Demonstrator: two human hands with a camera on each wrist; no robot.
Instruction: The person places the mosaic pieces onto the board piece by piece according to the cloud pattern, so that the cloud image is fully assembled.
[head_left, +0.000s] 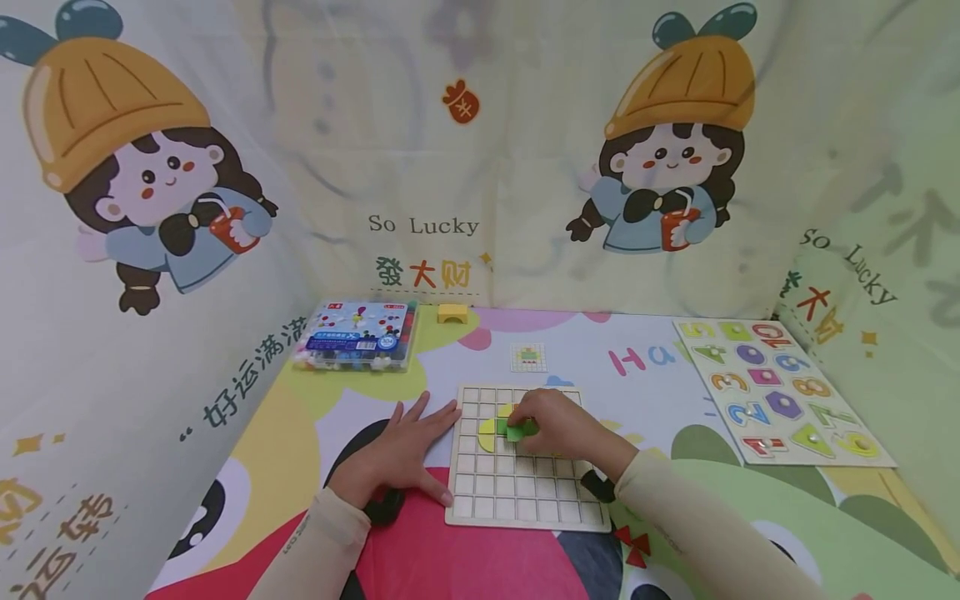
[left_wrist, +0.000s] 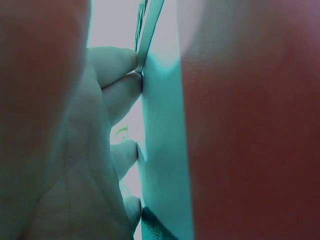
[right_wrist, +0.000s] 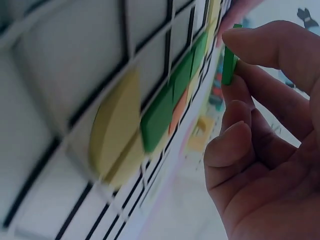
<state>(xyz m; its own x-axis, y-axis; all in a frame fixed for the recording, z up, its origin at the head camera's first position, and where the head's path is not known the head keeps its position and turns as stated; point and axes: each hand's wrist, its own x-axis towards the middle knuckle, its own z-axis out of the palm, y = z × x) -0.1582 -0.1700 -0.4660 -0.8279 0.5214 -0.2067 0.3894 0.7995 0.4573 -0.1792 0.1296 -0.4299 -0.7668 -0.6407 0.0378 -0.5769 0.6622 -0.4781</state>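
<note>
A square wooden grid board (head_left: 517, 500) lies on the patterned mat in front of me. My left hand (head_left: 401, 450) spreads its fingers along the board's left side, fingertips and thumb at the edge; the left wrist view has the fingertips against that edge. Over the upper middle of the board, my right hand (head_left: 558, 425) pinches a small green tile (right_wrist: 229, 65) between thumb and forefinger. Yellow rounded pieces (right_wrist: 115, 132) and green square tiles (right_wrist: 159, 120) sit in the grid, with an orange piece (right_wrist: 178, 111) beside them. My right hand hides part of this group in the head view.
Behind the board lies a small pattern card (head_left: 528, 357). A clear plastic box (head_left: 360, 337) and a yellow arch block (head_left: 452, 314) stand at the back left. To the right is a number-and-shape board (head_left: 783, 404). Red triangles (head_left: 636, 546) lie near my right forearm.
</note>
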